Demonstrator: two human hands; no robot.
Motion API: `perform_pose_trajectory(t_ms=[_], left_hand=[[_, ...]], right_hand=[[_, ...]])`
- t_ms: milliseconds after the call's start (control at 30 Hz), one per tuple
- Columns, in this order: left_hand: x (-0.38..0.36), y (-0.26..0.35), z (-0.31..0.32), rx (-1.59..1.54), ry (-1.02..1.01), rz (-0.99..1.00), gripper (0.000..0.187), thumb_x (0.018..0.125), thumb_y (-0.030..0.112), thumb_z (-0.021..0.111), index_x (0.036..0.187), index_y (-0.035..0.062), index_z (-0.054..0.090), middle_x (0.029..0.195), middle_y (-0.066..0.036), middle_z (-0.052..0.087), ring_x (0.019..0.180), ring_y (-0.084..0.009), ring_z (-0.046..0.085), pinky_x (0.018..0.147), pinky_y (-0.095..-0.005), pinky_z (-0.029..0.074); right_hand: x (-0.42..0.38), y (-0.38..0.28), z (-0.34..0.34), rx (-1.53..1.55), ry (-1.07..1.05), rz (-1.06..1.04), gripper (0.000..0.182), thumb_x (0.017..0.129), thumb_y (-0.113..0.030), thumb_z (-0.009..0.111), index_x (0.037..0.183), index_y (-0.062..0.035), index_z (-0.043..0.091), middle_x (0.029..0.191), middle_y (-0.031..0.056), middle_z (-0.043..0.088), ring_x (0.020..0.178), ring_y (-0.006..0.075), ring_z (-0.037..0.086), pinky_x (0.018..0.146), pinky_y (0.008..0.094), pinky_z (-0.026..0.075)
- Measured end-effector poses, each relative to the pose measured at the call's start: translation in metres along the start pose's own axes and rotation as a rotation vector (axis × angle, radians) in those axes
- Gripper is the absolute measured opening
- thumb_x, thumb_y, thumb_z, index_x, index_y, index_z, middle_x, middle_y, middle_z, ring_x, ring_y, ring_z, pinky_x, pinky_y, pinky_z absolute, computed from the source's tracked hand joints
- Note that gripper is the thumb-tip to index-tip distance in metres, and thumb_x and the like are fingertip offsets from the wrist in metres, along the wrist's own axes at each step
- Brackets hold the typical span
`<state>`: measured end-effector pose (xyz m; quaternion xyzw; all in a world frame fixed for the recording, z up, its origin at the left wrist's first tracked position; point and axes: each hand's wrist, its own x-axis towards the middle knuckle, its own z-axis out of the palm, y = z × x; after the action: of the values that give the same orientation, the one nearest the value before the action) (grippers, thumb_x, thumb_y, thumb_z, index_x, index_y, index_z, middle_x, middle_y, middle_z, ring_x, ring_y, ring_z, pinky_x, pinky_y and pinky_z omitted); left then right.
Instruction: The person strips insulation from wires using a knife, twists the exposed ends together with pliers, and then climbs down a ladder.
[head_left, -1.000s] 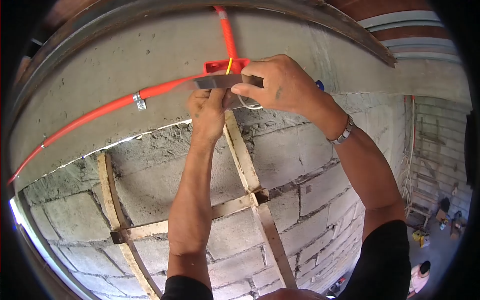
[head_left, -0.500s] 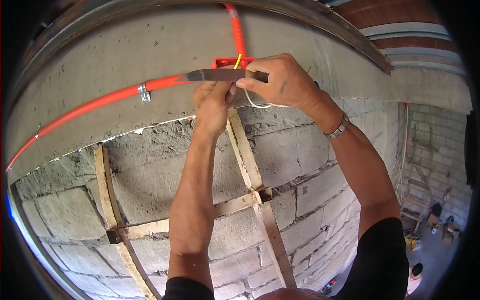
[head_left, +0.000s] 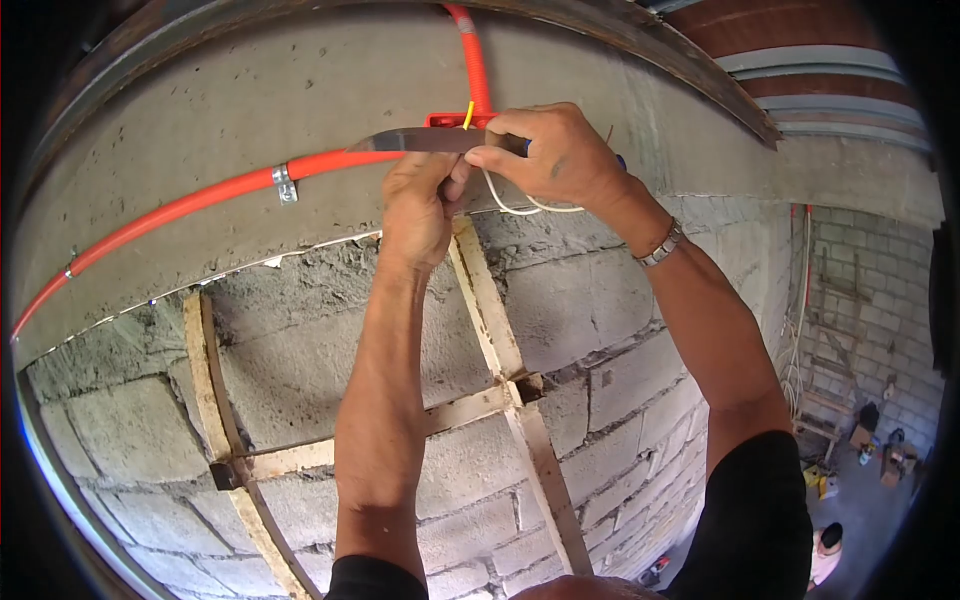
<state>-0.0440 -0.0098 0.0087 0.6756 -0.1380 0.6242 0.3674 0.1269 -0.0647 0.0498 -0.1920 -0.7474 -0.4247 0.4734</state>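
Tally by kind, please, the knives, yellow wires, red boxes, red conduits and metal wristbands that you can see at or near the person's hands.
Knife: 1
Yellow wire: 1
Red box: 1
Red conduits: 2 (one above, one to the left)
Metal wristband: 1
Total: 6
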Motion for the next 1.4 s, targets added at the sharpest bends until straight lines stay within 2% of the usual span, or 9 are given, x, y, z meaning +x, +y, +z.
perform_pose_trajectory(t_ms=[133,200,300,600,667,900,967,1167,1400], left_hand=[[0.002,-0.002,-0.005,-0.013,-0.001,-0.009,0.011,0.095,0.009,0.051,0.085,0.0067,0.057,0.079,-0.001,0.054,0.064,-0.0081,0.041,0.052,-0.0229,0.033],[0.002,-0.003,-0.005,-0.022,-0.032,-0.005,0.011,0.095,0.011,0.051,0.086,0.0068,0.057,0.08,0.0,0.054,0.066,-0.0083,0.042,0.053,-0.0229,0.033],[-0.001,-0.001,0.004,-0.029,-0.043,0.04,0.016,0.096,0.012,0.05,0.085,0.0064,0.059,0.074,0.001,0.054,0.062,-0.0063,0.042,0.052,-0.022,0.032],[0.001,-0.004,0.008,0.186,0.022,0.001,0.026,0.095,0.026,0.063,0.079,0.0047,0.065,0.069,0.003,0.054,0.062,-0.0061,0.044,0.055,-0.0221,0.035],[-0.001,-0.006,0.011,0.357,0.01,0.054,0.024,0.095,0.028,0.065,0.082,0.0076,0.065,0.071,0.005,0.052,0.062,-0.0047,0.04,0.054,-0.0212,0.03],[0.003,-0.01,0.013,0.37,0.015,0.083,0.025,0.095,0.026,0.065,0.079,0.0067,0.063,0.067,0.005,0.05,0.059,-0.0044,0.038,0.052,-0.0217,0.028],[0.005,-0.013,0.01,0.392,0.017,0.095,0.028,0.094,0.027,0.066,0.079,0.0023,0.068,0.067,0.005,0.054,0.061,-0.0042,0.043,0.054,-0.0233,0.034],[0.001,-0.009,0.02,0.379,0.052,0.15,0.035,0.098,0.03,0.061,0.071,0.0064,0.061,0.065,0.004,0.051,0.057,-0.0044,0.04,0.051,-0.0222,0.029],[0.002,-0.01,0.019,0.453,0.051,0.15,0.035,0.096,0.035,0.063,0.078,0.0053,0.066,0.065,0.006,0.05,0.057,-0.0044,0.038,0.051,-0.0232,0.029]], right_hand=[[-0.003,0.002,0.004,-0.11,0.085,-0.055,0.032,0.079,-0.03,0.078,0.081,-0.0014,0.065,0.069,0.0119,0.064,0.059,0.0293,0.061,0.056,0.035,0.048],[-0.005,0.002,0.005,-0.155,0.167,-0.084,0.04,0.078,-0.042,0.075,0.072,-0.0051,0.061,0.063,0.0114,0.061,0.058,0.0319,0.062,0.055,0.0406,0.049],[-0.008,0.002,-0.002,-0.218,0.199,-0.05,0.041,0.078,-0.043,0.075,0.073,-0.0051,0.062,0.064,0.0109,0.062,0.06,0.0318,0.062,0.055,0.0418,0.049],[-0.022,0.008,-0.013,-0.247,0.175,-0.029,0.039,0.078,-0.04,0.076,0.07,-0.0058,0.06,0.062,0.0083,0.06,0.058,0.0287,0.061,0.053,0.039,0.047],[-0.029,0.009,-0.013,-0.244,0.179,-0.021,0.038,0.078,-0.039,0.076,0.07,-0.006,0.06,0.061,0.0082,0.06,0.058,0.028,0.061,0.053,0.0381,0.047],[-0.042,0.011,-0.012,-0.308,0.237,0.018,0.036,0.079,-0.038,0.077,0.075,-0.0062,0.061,0.061,0.0092,0.06,0.056,0.0268,0.061,0.051,0.0355,0.047],[-0.045,0.01,-0.008,-0.324,0.247,0.022,0.036,0.078,-0.038,0.077,0.075,-0.0061,0.061,0.061,0.0096,0.06,0.055,0.0269,0.061,0.05,0.0357,0.047],[-0.028,-0.006,-0.012,-0.383,0.224,-0.016,0.038,0.079,-0.041,0.075,0.076,-0.0059,0.061,0.062,0.01,0.061,0.056,0.0275,0.062,0.051,0.0371,0.048],[-0.03,0.001,-0.031,-0.388,0.174,-0.048,0.039,0.082,-0.041,0.073,0.074,-0.005,0.062,0.065,0.0111,0.062,0.055,0.03,0.061,0.052,0.0377,0.048]])
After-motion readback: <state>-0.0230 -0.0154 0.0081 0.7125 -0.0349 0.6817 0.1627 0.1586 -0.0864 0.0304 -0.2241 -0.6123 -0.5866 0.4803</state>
